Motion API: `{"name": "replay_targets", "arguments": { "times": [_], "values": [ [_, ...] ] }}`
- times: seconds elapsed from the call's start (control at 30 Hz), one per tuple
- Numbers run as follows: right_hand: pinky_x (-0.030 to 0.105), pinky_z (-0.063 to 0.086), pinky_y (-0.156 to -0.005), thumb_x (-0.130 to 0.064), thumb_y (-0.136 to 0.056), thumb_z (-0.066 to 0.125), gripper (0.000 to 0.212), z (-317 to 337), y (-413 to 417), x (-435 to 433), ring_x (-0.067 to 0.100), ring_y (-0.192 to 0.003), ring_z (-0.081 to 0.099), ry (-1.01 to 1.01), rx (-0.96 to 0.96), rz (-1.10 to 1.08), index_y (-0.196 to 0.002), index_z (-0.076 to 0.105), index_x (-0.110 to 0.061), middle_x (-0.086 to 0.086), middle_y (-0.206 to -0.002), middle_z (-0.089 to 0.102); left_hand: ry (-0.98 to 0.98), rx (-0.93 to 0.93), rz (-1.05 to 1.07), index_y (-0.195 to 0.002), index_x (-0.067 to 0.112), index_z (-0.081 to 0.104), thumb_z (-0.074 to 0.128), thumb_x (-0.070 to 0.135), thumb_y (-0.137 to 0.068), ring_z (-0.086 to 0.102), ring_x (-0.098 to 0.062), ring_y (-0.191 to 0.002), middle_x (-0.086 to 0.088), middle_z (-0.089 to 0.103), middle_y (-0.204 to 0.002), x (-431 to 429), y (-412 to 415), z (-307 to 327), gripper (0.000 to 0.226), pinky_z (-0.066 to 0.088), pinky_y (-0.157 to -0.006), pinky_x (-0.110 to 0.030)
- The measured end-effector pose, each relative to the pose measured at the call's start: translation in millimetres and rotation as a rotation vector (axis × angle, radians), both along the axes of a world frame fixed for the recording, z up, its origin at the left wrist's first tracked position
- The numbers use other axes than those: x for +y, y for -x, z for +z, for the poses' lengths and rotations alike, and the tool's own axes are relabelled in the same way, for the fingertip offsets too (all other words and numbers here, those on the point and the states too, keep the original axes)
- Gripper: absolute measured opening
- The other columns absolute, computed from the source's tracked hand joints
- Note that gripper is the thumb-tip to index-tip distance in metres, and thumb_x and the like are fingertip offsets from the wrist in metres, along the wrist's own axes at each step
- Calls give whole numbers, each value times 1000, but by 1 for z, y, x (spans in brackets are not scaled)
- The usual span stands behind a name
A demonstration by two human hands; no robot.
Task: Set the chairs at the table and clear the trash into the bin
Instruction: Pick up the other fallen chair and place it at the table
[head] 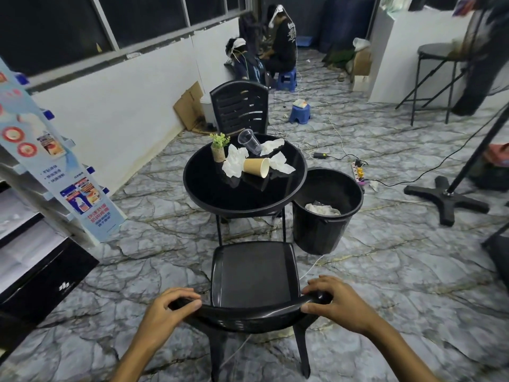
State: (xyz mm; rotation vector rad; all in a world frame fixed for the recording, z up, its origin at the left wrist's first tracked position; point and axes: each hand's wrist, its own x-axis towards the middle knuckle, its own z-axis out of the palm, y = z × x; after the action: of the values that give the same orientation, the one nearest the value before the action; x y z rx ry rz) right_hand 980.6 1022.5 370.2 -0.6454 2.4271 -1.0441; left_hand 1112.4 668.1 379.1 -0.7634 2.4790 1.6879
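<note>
Black moulded-plastic chair (253, 274), left hand (168, 307) and right hand (333, 301) clamped on its curved backrest.

Two bare hands, left (168, 312) & right (337, 304). Forearms bare to frame edge, no sleeves, rings, watch or gloves visible. Nails short, unpainted.

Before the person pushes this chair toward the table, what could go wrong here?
1. A white cable lies on the floor by the near chair; its legs might catch or drag it.
2. Both the left hand and right hand grip the backrest, so a hard push could bump the table and roll the tipped paper cup or clear plastic cup off.
3. The bin stands close beside the table; the chair could knock it.
</note>
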Motion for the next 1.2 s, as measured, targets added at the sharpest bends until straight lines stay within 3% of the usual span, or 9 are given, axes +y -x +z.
{"name": "replay_targets", "arguments": {
  "times": [0.07, 0.13, 0.27, 0.4, 0.57, 0.7, 0.87, 1.0, 1.2],
  "values": [
    [15, 44, -83, -57, -73, 71, 34, 1, 2, 5, -5, -99, 56, 0, 15, 16, -101, 70, -38, -20, -105, 64, 66, 8, 15, -77, 30, 80, 80, 20, -78, 60, 7, -97, 5, 72, -101, 7, 1, 2, 10, 44, -86, -17],
    [13, 44, -83, -45, -81, 70, 18, 4, 4, 14, -7, -98, 56, 7, 22, 17, -99, 68, -41, -21, -105, 65, 133, 27, 20, -79, 34, 79, 78, 23, -80, 61, 7, -94, 11, 73, -97, 20, 4, 6, 11, 45, -87, -17],
    [12, 43, -82, -40, -84, 68, 16, 15, 15, 46, -11, -95, 57, 31, 13, -9, -99, 70, -36, -21, -101, 67, 171, 84, -15, -85, 28, 78, 74, 20, -84, 62, 9, -94, 33, 71, -89, 67, 23, 18, 10, 43, -77, -8],
    [8, 40, -79, -39, -85, 67, 16, 31, 35, 102, -10, -99, 58, 50, 34, -24, -100, 71, -33, -20, -103, 68, 177, 84, -83, -91, 33, 77, 71, 27, -87, 61, 3, -104, 18, 73, -102, 126, 48, 28, 10, 43, -83, -15],
    [2, 40, -71, -34, -86, 68, 15, 57, 71, 172, -7, -90, 61, 57, 88, -36, -97, 73, -25, -13, -97, 72, 141, 87, -98, -94, 37, 73, 66, 32, -90, 63, -1, -100, 16, 71, -104, 203, 83, 44, 10, 48, -86, -26],
    [6, 42, -72, -31, -86, 69, 15, 67, 103, 214, 5, -92, 64, 36, 123, -49, -99, 71, -24, -9, -96, 73, 137, 99, -118, -93, 38, 74, 66, 35, -89, 65, -1, -97, 17, 73, -98, 250, 111, 52, 9, 48, -89, -29],
    [20, 47, -76, -34, -86, 67, 14, 69, 148, 249, 6, -93, 65, 40, 144, -50, -98, 71, -28, -11, -95, 73, 149, 87, -130, -96, 35, 73, 66, 35, -89, 64, -1, -99, 14, 73, -100, 286, 151, 53, 10, 45, -86, -26],
    [7, 41, -70, -33, -86, 67, 12, 68, 190, 268, 0, -93, 64, 36, 148, -43, -96, 71, -28, -14, -93, 73, 139, 107, -118, -95, 37, 74, 66, 34, -90, 64, -3, -101, 13, 74, -101, 302, 193, 49, 10, 48, -92, -28],
    [4, 42, -70, -33, -86, 68, 12, 70, 278, 281, -1, -90, 63, 40, 173, -38, -96, 72, -26, -14, -91, 72, 111, 151, -117, -99, 40, 72, 71, 43, -82, 66, -6, -104, 17, 73, -103, 313, 275, 44, 17, 50, -98, -37]
  ]
}}
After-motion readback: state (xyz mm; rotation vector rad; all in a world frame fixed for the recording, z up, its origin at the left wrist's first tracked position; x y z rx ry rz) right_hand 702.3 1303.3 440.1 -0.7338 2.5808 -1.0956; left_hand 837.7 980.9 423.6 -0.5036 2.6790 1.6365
